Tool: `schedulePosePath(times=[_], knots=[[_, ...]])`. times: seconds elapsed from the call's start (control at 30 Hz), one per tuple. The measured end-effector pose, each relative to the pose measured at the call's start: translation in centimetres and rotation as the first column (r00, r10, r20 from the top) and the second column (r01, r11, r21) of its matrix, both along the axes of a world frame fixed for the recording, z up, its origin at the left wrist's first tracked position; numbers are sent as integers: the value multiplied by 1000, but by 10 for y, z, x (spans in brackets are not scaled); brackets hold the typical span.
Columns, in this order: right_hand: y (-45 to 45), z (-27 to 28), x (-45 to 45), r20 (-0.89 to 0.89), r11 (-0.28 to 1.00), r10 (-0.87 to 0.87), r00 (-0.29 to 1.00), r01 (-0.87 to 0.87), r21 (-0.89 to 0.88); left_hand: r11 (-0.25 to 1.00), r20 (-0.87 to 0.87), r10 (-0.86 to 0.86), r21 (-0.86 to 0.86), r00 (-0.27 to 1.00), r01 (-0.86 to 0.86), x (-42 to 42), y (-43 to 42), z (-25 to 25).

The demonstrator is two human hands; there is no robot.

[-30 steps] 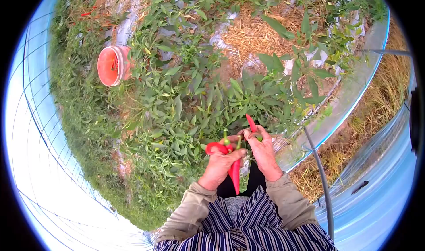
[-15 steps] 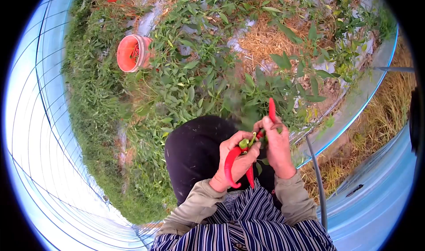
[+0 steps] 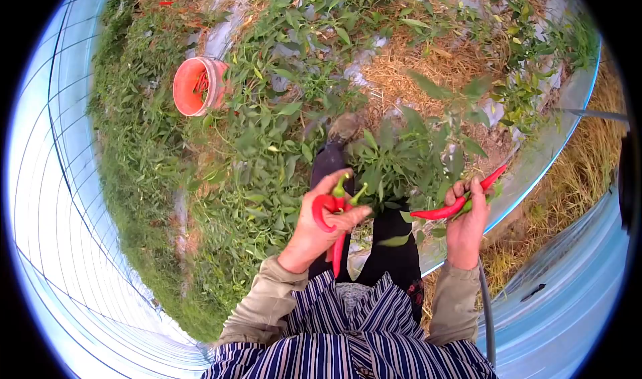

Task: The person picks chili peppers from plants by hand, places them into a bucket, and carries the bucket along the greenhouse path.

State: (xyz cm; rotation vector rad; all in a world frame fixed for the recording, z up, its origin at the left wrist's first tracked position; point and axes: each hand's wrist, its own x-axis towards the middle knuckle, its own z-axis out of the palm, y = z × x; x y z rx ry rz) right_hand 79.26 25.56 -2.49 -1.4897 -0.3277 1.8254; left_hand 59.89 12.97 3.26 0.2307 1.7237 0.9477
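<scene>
My left hand (image 3: 307, 238) is closed around a few red chili peppers (image 3: 338, 250); one curls over the fingers and another hangs down, with green stems pointing up. Off to the right, my right hand (image 3: 466, 230) grips more red chili peppers (image 3: 433, 214), one sticking out to each side of the fingers. Something green, a stem or a green pepper, shows among those fingers. Leafy pepper plants (image 3: 388, 158) stand just beyond both hands.
A pink bucket (image 3: 190, 99) with red peppers inside lies tilted among the plants at the upper left. Straw (image 3: 408, 64) covers the ground ahead. A grey pole (image 3: 486, 305) and plastic sheeting run along the right. My dark-trousered leg (image 3: 391, 245) is below.
My hands have moved apart, left hand to the left and right hand to the right, each with peppers in it. My knee has dropped, and a leg and shoe now show between the plants.
</scene>
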Motion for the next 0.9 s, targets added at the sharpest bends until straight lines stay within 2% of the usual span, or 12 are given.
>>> schedulePosePath(times=[0.1,0.13,0.17,0.23,0.3,0.37,0.4,0.47,0.53,0.7,0.8,0.9], knots=[[-2,10,-36,-20,993,113,993,-113,33,990,295,138,-60,946,-125,-10,5,-23],[-7,9,-52,-96,978,203,975,-197,66,965,424,262,-88,867,-248,-15,10,-27],[-11,8,-70,-169,955,293,941,-278,106,945,552,283,-21,784,-326,-21,6,-41],[-22,4,-116,-200,953,290,936,-301,-28,904,632,385,-111,672,-413,-35,12,-59],[-30,-13,-151,-111,904,421,900,-426,-27,876,654,425,-121,626,-467,-60,14,-66],[-35,-24,-189,-101,895,416,904,-427,-129,858,708,453,-180,542,-482,-95,6,-79],[-39,-29,-208,-97,889,426,900,-436,-139,875,713,420,-154,562,-458,-113,-2,-87],[-48,-41,-244,-19,756,644,765,-639,-143,906,694,392,-175,604,-386,-148,-13,-97],[-67,-63,-271,24,693,713,700,-700,-172,935,667,346,-188,660,-299,-182,-22,-107],[-75,-82,-345,59,530,847,528,-832,-165,918,703,389,-240,596,-316,-260,-47,-127],[-75,-97,-372,-16,251,967,253,-965,-80,894,723,421,-228,548,-386,-292,-56,-137],[-72,-99,-399,-25,191,981,192,-981,-45,876,757,435,-230,488,-424,-313,-60,-144]])
